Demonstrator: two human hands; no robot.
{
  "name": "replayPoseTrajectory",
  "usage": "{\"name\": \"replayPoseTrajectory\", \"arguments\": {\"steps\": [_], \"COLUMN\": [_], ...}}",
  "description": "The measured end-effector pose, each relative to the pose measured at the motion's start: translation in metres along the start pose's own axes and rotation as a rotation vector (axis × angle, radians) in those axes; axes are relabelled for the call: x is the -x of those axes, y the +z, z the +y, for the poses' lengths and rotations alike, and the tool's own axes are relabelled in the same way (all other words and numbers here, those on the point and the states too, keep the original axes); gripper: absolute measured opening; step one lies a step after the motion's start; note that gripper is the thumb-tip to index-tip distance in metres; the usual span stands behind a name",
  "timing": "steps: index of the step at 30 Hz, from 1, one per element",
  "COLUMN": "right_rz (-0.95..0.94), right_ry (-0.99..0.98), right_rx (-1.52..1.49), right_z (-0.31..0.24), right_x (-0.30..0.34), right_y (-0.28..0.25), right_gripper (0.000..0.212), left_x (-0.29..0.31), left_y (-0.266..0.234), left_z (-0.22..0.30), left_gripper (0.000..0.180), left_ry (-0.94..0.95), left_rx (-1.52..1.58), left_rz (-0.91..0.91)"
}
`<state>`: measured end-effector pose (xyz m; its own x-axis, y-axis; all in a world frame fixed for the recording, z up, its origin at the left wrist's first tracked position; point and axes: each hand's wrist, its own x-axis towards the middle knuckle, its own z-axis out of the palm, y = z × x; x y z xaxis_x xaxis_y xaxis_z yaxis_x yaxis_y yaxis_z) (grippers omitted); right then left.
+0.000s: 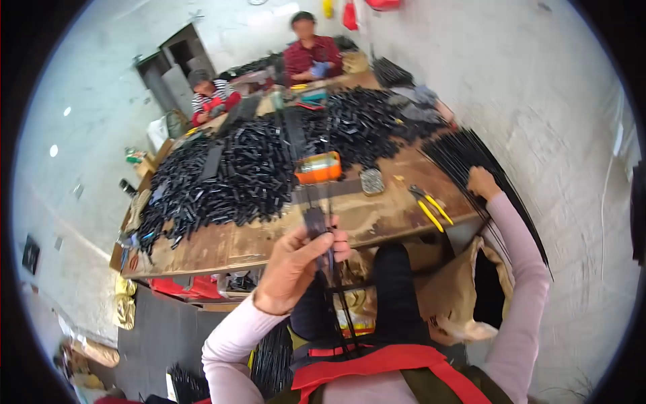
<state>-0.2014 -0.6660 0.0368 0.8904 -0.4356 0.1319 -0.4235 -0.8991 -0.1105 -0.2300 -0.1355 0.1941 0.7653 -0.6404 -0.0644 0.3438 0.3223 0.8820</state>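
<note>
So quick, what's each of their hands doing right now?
Left hand: closed, pinching a small black piece and thin black rods.
Right hand: closed on a black rod bundle.

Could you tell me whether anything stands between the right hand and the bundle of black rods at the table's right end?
Nothing visible does: the right hand is already on the black rods. The yellow-handled pliers lie clear to its left.
</note>
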Motion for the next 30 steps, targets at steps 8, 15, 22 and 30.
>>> {"name": "replayPoseTrajectory", "arguments": {"steps": [8,15,22,30], "right_rz": [-0.069,-0.087,-0.400,-0.484], "right_ry": [-0.037,-0.220,-0.559,-0.743], "right_rx": [-0.452,-1.101,-1.205,-0.991], "right_z": [-0.005,-0.131,-0.326,-0.358], "right_x": [-0.004,0.033,0.122,0.116], "right_y": [-0.090,-0.178,-0.153,-0.147], "right_gripper": [0.025,0.034,0.025,0.046], "left_x": [-0.002,-0.040,-0.034,-0.007], "left_y": [-0.014,-0.047,-0.060,-0.074], "left_z": [0.000,0.001,-0.007,-0.006], "left_gripper": [0.035,0.036,0.038,0.030], "left_ry": [0.027,0.124,0.101,0.004], "left_rx": [-0.007,-0.001,0.051,-0.002], "left_rz": [0.054,-0.030,-0.025,-0.033]}}
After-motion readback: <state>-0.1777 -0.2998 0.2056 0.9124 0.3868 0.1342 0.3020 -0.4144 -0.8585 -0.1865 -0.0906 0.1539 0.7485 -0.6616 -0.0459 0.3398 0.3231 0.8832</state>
